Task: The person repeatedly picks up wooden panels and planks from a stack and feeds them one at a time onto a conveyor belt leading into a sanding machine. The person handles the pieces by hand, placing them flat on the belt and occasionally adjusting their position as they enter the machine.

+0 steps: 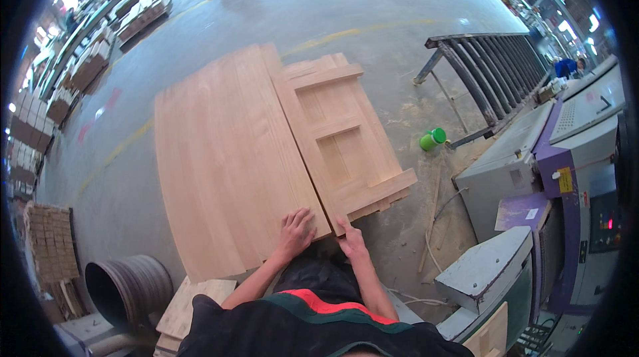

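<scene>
**Two hands at the near edge of pale wooden panels**

The left hand (298, 232) rests on top of the wide panel (226, 157), with its fingers bent on the surface; this grip is loose and does not close around anything. The right hand (351, 240) touches the near end of the narrow board (319, 187); whether its grip is closed on the wood, I cannot tell.

The long axis of the narrow board runs away from the person, and its far end leans toward the left. The wide panel points in nearly the same direction, and a dark, thin gap lies between the two.

Among the containers, a green jar (432, 138) with a green lid is on the floor (386, 30), to the right; its content I cannot see. At lower left, a ribbed round tube (143, 284) shows a dark open mouth, and its inside is not readable.

Relative to the grip, the wide panel extends forward and left from the left hand, while the narrow board extends forward from the right fingers.
</scene>
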A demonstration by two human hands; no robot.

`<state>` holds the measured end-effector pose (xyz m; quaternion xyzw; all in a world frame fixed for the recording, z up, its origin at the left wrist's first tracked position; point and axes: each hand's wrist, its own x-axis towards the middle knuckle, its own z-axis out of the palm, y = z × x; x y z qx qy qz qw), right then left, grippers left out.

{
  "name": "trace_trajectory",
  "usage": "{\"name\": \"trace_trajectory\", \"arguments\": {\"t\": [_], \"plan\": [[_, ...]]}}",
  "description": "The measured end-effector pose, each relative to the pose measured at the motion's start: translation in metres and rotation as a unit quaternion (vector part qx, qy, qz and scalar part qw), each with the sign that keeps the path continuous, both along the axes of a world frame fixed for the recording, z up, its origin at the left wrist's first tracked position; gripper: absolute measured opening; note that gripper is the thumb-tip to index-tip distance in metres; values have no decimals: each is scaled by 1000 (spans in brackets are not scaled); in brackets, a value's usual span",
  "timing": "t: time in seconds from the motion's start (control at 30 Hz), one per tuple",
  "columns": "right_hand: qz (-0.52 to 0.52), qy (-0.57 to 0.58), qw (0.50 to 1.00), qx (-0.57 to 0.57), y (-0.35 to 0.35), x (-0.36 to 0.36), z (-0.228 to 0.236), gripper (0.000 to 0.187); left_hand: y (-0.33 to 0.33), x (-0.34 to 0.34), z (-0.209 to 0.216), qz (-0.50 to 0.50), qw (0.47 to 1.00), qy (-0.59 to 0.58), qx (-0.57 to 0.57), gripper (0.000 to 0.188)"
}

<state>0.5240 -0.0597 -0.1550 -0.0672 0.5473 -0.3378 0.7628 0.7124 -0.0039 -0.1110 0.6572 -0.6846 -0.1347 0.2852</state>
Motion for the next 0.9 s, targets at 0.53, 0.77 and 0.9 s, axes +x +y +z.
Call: {"name": "trace_trajectory", "arguments": {"t": [0.53, 0.77, 0.9], "plan": [[182, 127, 974, -40, -30, -44, -13, 42, -6, -20, -13, 51, 999, -4, -3, 42], [369, 186, 900, -139, -70, -47, -5, 77, -7, -20, -4, 62, 997, 37, 13, 37], [459, 126, 858, -192, -84, -43, -11, 76, -4, -24, 11, 85, 989, 117, -12, 32]]}}
